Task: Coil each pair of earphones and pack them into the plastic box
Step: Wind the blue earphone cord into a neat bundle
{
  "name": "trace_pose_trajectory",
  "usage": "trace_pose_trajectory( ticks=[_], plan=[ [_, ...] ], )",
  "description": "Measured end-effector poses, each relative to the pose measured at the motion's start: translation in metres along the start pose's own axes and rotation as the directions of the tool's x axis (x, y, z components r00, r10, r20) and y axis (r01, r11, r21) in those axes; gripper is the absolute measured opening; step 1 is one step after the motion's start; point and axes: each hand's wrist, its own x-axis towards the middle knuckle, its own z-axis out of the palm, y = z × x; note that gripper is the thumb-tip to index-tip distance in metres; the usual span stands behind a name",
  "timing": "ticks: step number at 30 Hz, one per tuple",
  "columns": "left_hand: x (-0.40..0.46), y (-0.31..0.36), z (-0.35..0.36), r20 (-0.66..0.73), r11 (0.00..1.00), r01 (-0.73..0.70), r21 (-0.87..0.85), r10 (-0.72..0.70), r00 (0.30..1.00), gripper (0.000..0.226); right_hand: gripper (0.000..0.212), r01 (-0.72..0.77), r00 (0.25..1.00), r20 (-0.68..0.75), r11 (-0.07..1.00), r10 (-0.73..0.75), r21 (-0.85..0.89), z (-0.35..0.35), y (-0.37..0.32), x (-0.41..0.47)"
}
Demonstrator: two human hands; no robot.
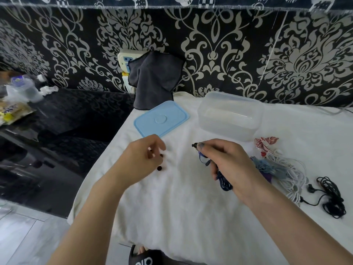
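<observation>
My right hand grips a coiled pair of dark blue earphones; the plug end sticks out past the thumb and the coil hangs below the palm. My left hand hovers over the white cloth with fingers loosely curled, holding nothing. The clear plastic box stands open behind my right hand, nothing visible inside. Its blue lid lies flat to the left of it. To the right lie more earphones: a red-and-white pair, a tangle of white and grey-blue ones and a black pair.
A dark grey towel hangs against the patterned wall behind the lid. Left of the cloth-covered surface is a dark table with a plastic bottle and snack packets. A black slipper shows at the bottom edge.
</observation>
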Motion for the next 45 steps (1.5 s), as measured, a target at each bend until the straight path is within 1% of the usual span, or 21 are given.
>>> trace_pose_trajectory(
  ticks=[1, 2, 3, 7, 11, 14, 16, 19, 22, 27, 29, 35, 38, 45],
  plan=[
    [-0.001, -0.007, -0.001, 0.002, 0.993, 0.028, 0.112, -0.028, 1.000, 0.025, 0.017, 0.010, 1.000, -0.004, 1.000, -0.010, -0.005, 0.000, 0.000, 0.001],
    [-0.002, -0.011, -0.001, 0.020, 0.981, 0.055, 0.189, -0.059, 0.998, 0.021, 0.016, 0.021, 1.000, -0.009, 1.000, -0.021, -0.016, 0.000, 0.001, 0.001],
    [-0.003, -0.015, 0.001, 0.043, 0.971, 0.070, 0.229, -0.082, 0.996, 0.017, 0.015, 0.032, 0.999, -0.015, 0.999, -0.032, -0.035, 0.000, 0.002, 0.001],
    [-0.003, -0.015, 0.010, 0.075, 0.973, 0.059, 0.224, -0.078, 0.994, 0.013, 0.013, 0.069, 0.997, -0.020, 0.991, -0.072, -0.111, 0.002, 0.001, -0.002],
    [0.001, -0.017, 0.018, 0.072, 0.961, 0.039, 0.274, -0.061, 0.996, 0.009, 0.013, 0.101, 0.992, -0.050, 0.971, -0.114, -0.217, 0.003, 0.000, -0.004],
    [0.003, -0.018, 0.019, 0.077, 0.951, -0.002, 0.309, -0.023, 0.997, 0.012, 0.013, 0.070, 0.997, -0.023, 0.976, -0.077, -0.207, 0.002, -0.003, -0.005],
    [0.002, -0.013, 0.019, 0.074, 0.962, -0.048, 0.270, 0.028, 0.997, 0.013, 0.014, 0.075, 0.997, 0.005, 0.980, -0.075, -0.186, 0.001, -0.004, -0.005],
    [-0.001, 0.003, 0.020, 0.060, 0.986, -0.127, 0.113, 0.120, 0.991, 0.014, 0.013, 0.078, 0.997, 0.022, 0.986, -0.076, -0.149, 0.001, -0.005, -0.004],
    [-0.005, 0.020, 0.024, 0.071, 0.985, -0.172, -0.012, 0.173, 0.982, 0.014, 0.009, 0.085, 0.996, 0.016, 0.991, -0.084, -0.101, 0.001, -0.005, -0.003],
    [-0.005, 0.034, 0.030, 0.033, 0.969, -0.225, -0.102, 0.229, 0.973, 0.014, 0.010, 0.128, 0.992, 0.037, 0.986, -0.125, -0.107, -0.001, -0.005, -0.005],
    [-0.005, 0.037, 0.030, 0.016, 0.962, -0.235, -0.138, 0.239, 0.971, 0.013, 0.010, 0.121, 0.992, 0.030, 0.988, -0.119, -0.099, -0.001, -0.005, -0.005],
    [-0.006, 0.040, 0.027, -0.001, 0.962, -0.228, -0.148, 0.230, 0.973, 0.017, 0.007, 0.114, 0.993, 0.022, 0.983, -0.112, -0.145, -0.002, -0.007, -0.005],
    [-0.007, 0.042, 0.027, -0.009, 0.959, -0.231, -0.163, 0.233, 0.973, 0.017, 0.007, 0.132, 0.991, 0.019, 0.974, -0.131, -0.183, -0.004, -0.006, -0.006],
    [-0.006, 0.046, 0.026, -0.022, 0.959, -0.230, -0.168, 0.230, 0.973, 0.014, 0.008, 0.191, 0.981, 0.006, 0.961, -0.194, -0.199, -0.002, -0.007, -0.008]
  ],
)
